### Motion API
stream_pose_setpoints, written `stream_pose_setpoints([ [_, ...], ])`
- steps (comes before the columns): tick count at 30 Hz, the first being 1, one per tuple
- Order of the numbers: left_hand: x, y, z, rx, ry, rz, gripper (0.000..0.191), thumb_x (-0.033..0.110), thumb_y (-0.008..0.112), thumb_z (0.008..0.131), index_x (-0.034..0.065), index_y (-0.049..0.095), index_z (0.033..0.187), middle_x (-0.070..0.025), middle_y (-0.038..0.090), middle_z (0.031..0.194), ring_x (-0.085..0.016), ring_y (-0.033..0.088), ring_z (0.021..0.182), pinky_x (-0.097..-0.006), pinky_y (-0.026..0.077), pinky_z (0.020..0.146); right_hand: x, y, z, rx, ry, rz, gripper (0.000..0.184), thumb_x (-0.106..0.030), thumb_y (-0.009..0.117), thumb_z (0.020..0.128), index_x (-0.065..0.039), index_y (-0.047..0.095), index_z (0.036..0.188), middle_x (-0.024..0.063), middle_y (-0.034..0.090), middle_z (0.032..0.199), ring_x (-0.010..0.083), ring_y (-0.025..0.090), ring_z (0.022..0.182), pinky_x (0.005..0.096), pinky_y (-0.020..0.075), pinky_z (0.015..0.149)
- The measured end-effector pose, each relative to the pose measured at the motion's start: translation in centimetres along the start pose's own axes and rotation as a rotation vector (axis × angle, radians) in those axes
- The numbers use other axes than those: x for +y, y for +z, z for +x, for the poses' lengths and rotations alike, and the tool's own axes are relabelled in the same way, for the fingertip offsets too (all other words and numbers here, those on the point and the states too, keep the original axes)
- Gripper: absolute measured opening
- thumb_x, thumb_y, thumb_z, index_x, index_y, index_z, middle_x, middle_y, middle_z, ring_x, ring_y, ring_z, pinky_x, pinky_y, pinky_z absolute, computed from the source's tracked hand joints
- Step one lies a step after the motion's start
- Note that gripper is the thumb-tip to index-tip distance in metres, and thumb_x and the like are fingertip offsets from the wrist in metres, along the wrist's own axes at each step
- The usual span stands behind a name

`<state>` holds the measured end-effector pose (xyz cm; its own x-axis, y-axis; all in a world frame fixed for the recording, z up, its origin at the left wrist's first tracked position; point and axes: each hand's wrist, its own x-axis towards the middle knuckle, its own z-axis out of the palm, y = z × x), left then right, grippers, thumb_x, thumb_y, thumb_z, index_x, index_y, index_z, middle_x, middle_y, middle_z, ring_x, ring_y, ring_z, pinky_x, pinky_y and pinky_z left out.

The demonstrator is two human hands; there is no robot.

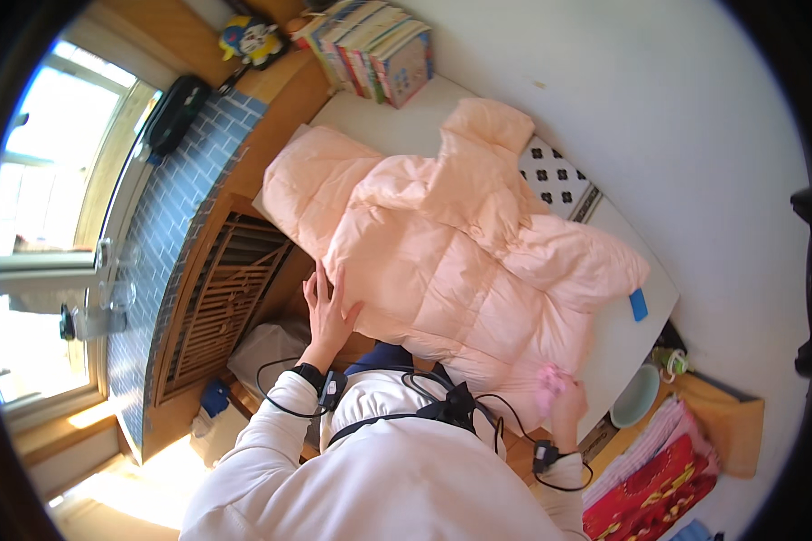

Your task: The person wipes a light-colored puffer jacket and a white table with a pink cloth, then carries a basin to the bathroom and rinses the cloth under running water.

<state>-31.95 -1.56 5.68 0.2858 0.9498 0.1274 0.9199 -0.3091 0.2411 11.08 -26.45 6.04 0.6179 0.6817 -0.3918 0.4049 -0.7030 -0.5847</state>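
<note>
A pale peach puffer jacket lies spread over a white table, its sleeves and hood reaching toward the far side. My left hand rests at the jacket's left edge with fingers apart, holding nothing. At the near right edge of the jacket, my right hand grips a small bright pink cloth, which touches the quilted fabric. Blur hides the cloth's exact shape. Beyond the right sleeve lies a small blue flat piece.
Upright books stand at the table's far corner, beside the wall. A black-and-white patterned panel shows under the jacket. To the right are a pale bowl and folded red fabric. A blue-tiled sill runs along the left.
</note>
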Motion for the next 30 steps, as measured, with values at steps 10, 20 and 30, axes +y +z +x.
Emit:
stream_pose_setpoints([
  [10, -1.8, 7.1, -0.8, -0.131, -0.943, -0.996, 0.058, 0.043, 0.077, 0.092, -0.0035, 0.063, 0.124, -0.0135, 0.074, 0.109, -0.017, 0.069, 0.096, -0.032, 0.054, 0.086, -25.3, 13.2, 4.2, -0.129, -0.979, -0.088, 0.03, -0.008, 0.066, 0.088, -0.017, 0.075, 0.115, 0.0072, 0.067, 0.116, 0.026, 0.067, 0.103, 0.0391, 0.0553, 0.086],
  [20, -1.6, 6.1, -1.7, -0.076, -0.896, -1.205, 0.025, 0.021, 0.069, 0.097, 0.0009, 0.065, 0.111, -0.0112, 0.073, 0.098, -0.012, 0.063, 0.091, -0.0308, 0.051, 0.082, -37.8, 11.8, 28.3, 0.336, -1.161, -0.596, 0.026, -0.012, 0.059, 0.091, -0.019, 0.07, 0.113, 0.0047, 0.064, 0.119, 0.0283, 0.063, 0.105, 0.0415, 0.0537, 0.088],
  [30, -2.9, 5.9, -0.3, -0.093, -0.771, -1.281, 0.041, 0.035, 0.063, 0.103, -0.0017, 0.065, 0.123, -0.0084, 0.073, 0.105, -0.012, 0.063, 0.097, -0.0297, 0.051, 0.086, -37.2, 17.9, 9.3, -0.015, -1.735, -0.544, 0.04, -0.009, 0.061, 0.086, -0.02, 0.07, 0.122, 0.0036, 0.061, 0.111, 0.0234, 0.062, 0.102, 0.0398, 0.0542, 0.087],
])
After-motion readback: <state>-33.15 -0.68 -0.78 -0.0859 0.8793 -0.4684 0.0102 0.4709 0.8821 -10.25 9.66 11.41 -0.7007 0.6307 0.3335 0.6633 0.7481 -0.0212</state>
